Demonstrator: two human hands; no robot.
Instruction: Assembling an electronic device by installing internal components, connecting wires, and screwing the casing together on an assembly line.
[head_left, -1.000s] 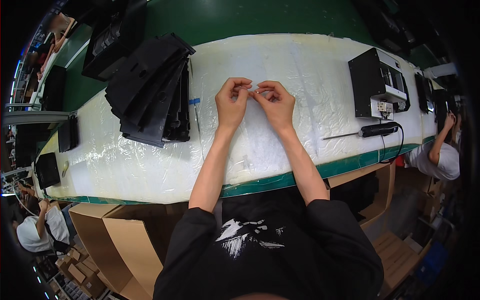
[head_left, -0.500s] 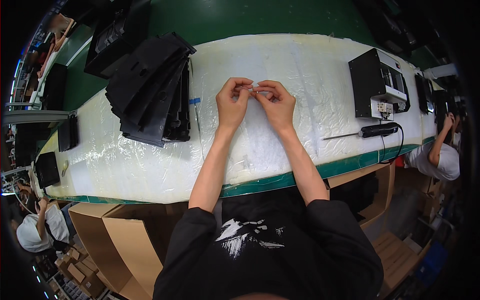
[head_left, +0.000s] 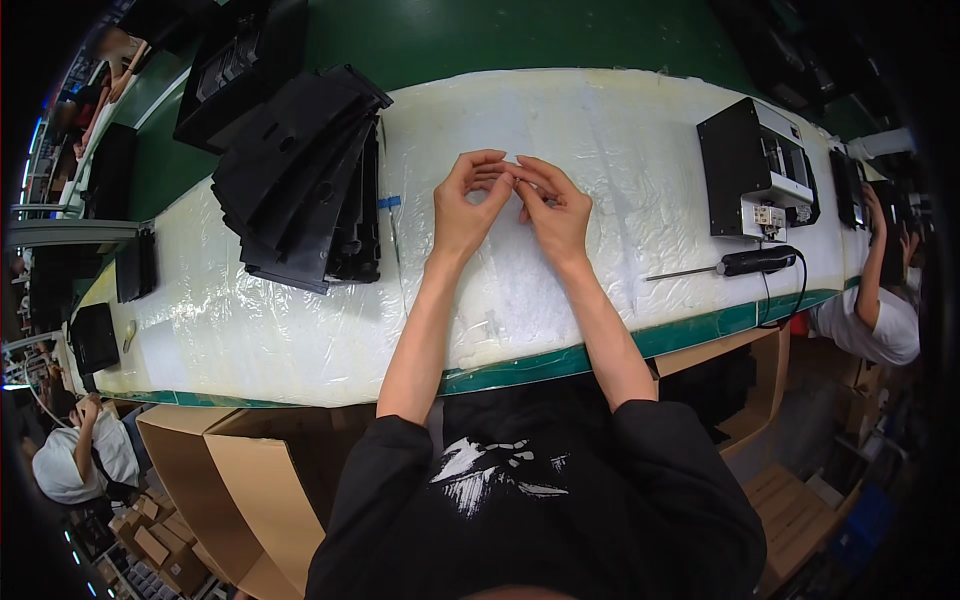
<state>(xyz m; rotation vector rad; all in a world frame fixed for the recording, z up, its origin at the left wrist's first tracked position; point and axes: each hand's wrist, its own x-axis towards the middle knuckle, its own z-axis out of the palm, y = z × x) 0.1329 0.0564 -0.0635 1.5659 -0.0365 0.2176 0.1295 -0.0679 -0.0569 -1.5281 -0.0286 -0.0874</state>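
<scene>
My left hand (head_left: 467, 205) and my right hand (head_left: 557, 212) meet over the middle of the bench, fingers curled and tips pressed together. Whatever sits between the fingertips is too small to name. Beneath them lies the white, plastic-covered worktop (head_left: 520, 320). Left of my hands stands a fanned stack of black plastic panels (head_left: 300, 180). To the right, a black-handled electric screwdriver (head_left: 750, 262) lies with its long shaft toward me and its cord looping off the handle. Behind it sits a black and white boxy machine (head_left: 750, 170).
A green edge strip (head_left: 520, 369) runs along the bench front. Below it stand open cardboard boxes, one at left (head_left: 265, 490). A black crate (head_left: 245, 70) is at the back left. Co-workers in white shirts sit at the far left (head_left: 85, 460) and far right (head_left: 885, 325).
My fingertips have drawn closer and now overlap, with the thumbs shifted together. At the far right, the co-worker's arm has moved up. The stack and screwdriver have stayed put.
</scene>
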